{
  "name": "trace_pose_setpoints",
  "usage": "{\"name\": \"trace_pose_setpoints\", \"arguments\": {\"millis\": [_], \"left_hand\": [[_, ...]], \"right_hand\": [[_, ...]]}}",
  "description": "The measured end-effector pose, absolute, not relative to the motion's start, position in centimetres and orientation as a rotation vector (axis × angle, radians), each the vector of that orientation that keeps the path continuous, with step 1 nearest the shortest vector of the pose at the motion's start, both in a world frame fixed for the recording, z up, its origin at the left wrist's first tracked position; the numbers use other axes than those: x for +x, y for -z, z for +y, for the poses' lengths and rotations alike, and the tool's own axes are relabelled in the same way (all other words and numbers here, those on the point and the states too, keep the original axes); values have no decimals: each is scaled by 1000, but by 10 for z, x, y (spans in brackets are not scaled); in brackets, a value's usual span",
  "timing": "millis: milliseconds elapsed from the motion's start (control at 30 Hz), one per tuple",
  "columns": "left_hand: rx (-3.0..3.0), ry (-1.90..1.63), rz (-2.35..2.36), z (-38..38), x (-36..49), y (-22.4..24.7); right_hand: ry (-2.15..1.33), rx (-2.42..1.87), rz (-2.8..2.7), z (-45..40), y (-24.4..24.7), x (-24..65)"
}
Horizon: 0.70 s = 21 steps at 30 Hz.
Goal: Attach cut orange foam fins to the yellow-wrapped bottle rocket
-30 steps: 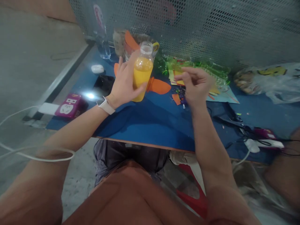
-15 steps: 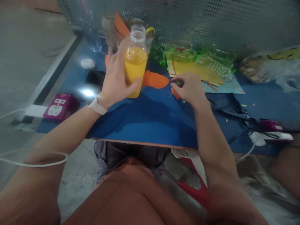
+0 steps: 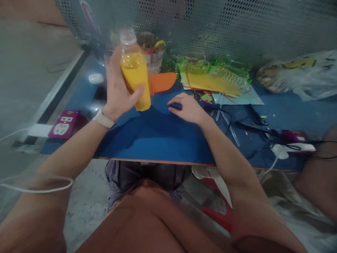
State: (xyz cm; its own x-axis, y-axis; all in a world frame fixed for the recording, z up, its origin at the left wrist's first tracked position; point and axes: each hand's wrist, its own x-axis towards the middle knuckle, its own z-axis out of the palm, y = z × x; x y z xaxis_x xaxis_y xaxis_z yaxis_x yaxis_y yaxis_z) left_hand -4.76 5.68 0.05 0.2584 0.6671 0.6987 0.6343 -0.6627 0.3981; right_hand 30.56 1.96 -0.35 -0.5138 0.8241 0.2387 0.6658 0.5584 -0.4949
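Observation:
My left hand [image 3: 116,86] is wrapped round a clear plastic bottle [image 3: 134,68], its lower part yellow and its neck uncapped, tilted slightly to the left over the table. An orange wing-shaped piece [image 3: 164,82] sticks out from the bottle's right side and seems fixed to it. My right hand [image 3: 188,109] hovers to the right of the bottle, touching neither it nor the orange piece. Its thumb and forefinger are apart, with nothing visible between them. The bottle's far side is hidden.
On the blue table [image 3: 163,140] lie coloured paper sheets [image 3: 210,82] with green plastic bottles [image 3: 231,72] on them. Scissors [image 3: 254,125], clear sticks and cables are at right, near a plastic bag [image 3: 316,75]. A purple socket block [image 3: 64,124] sits at left.
My left hand has shifted the bottle left, the orange wing moving along with it. My right hand has drawn away from the orange tip towards me and left, its fingers parting.

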Motion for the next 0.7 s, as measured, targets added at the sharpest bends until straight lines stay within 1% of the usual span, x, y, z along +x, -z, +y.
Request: {"name": "trace_pose_setpoints", "arguments": {"millis": [67, 200, 300, 467, 533, 567, 633, 700], "left_hand": [[2442, -1414, 1324, 52, -40, -2], [2527, -1390, 1346, 28, -23, -16], [2459, -1443, 1344, 14, -16, -23], [2454, -1509, 1226, 20, -14, -13], [2465, -1609, 1126, 24, -13, -9], [2456, -1604, 1125, 25, -12, -8], [2423, -1489, 1209, 23, -10, -8], [2432, -1468, 1195, 20, -10, -11]], "right_hand": [[-591, -1171, -2276, 19, 3, 305], [-1015, -971, -1983, 16, 8, 293], [-1172, -933, -1737, 11, 16, 278], [-1157, -929, -1644, 4, 20, 262], [-1115, -933, -1607, 2, 17, 259], [-1100, -935, -1578, 1, 15, 258], [-1093, -946, -1513, -1, 13, 255], [-1116, -963, -1467, -2, 13, 253]]}}
